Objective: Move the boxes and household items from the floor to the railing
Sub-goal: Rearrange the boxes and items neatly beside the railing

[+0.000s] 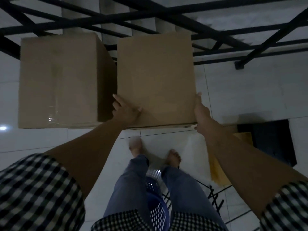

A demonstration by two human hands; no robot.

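The right-hand box (155,80) is sitting at about 12 o'clock from the person's feet, its far edge up against the black railing (166,14), and it is being gripped from both sides. The left hand (125,109) is pressing on the near left corner, fingers (116,99) running up into the narrow gap beside the neighbouring box; the right hand (200,110) is clamping the near right edge, fingers flat along the side wall. Both hands are closed onto the cardboard, which suggests the box is being squared into line, though whether it is resting fully on the floor (233,90) cannot be told.

At 10 o'clock the left-hand box (58,80) is standing just beside it, also against the railing, sealed with clear tape catching the light. The 2 boxes are likely being kept side by side to leave room for the remaining items.

No brand, label or writing is showing on either box.

At 6 o'clock, between the legs, a blue perforated basket (157,212) is waiting, and at 4 o'clock a yellowish flat item (218,172) is lying on the floor.
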